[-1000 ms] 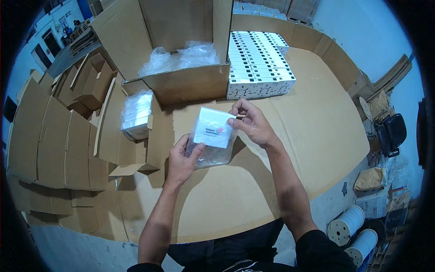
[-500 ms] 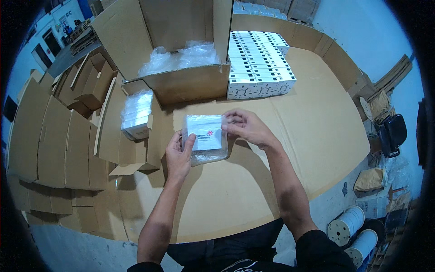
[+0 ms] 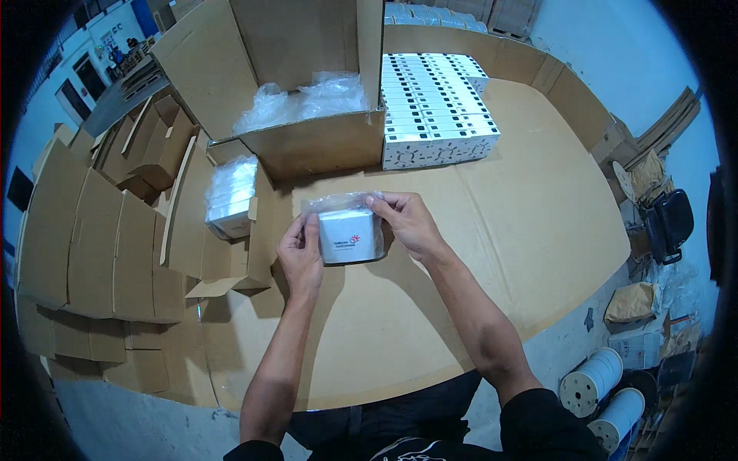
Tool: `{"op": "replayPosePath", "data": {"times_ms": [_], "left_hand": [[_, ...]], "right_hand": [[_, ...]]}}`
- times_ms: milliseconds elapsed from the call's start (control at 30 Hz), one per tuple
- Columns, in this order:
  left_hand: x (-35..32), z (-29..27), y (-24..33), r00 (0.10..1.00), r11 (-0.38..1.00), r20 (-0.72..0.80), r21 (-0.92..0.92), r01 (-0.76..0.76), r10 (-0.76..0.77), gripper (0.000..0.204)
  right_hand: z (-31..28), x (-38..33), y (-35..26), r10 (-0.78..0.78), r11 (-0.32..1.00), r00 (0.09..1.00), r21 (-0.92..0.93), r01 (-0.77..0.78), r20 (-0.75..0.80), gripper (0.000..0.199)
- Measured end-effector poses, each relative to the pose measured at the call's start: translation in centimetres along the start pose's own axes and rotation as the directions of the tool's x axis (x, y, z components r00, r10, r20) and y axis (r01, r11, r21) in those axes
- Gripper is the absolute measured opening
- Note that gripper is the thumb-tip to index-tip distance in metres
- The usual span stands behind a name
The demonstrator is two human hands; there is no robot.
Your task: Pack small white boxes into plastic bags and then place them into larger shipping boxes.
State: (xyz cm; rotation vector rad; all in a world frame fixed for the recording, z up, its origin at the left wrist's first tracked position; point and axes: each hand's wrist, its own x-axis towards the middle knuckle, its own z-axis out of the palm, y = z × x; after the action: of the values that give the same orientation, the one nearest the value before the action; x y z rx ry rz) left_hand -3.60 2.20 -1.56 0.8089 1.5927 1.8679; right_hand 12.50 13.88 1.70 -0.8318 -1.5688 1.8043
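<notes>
One white box (image 3: 346, 238), inside clear plastic bag (image 3: 337, 202). Left hand (image 3: 300, 257), right hand (image 3: 410, 223): fingers pinch the bag's upper corners.

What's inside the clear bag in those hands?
Inside the clear bag is a white squarish piece with a small printed mark. Its back side is hidden from view.

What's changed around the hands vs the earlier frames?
The white square item slid toward the person within its clear bag; loose plastic now shows at the far edge, not the near one. The left hand shifted its pinch to the far left corner; the right hand moved left. White box stack and large open carton stayed put.
</notes>
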Motion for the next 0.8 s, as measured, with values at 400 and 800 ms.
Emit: {"op": "replayPosePath", "data": {"times_ms": [400, 800], "left_hand": [[0.9, 1.3, 0.6, 0.993, 0.982, -0.11, -0.181, -0.056, 0.036, 0.035], [1.7, 0.4, -1.5, 0.997, 0.872, 0.065, -0.489, 0.007, 0.028, 0.027]], "right_hand": [[0.5, -0.5, -0.8, -0.141, 0.99, 0.985, 0.023, 0.14, 0.097, 0.055], [-0.1, -0.3, -0.6, -0.094, 0.994, 0.989, -0.044, 0.099, 0.111, 0.055]]}}
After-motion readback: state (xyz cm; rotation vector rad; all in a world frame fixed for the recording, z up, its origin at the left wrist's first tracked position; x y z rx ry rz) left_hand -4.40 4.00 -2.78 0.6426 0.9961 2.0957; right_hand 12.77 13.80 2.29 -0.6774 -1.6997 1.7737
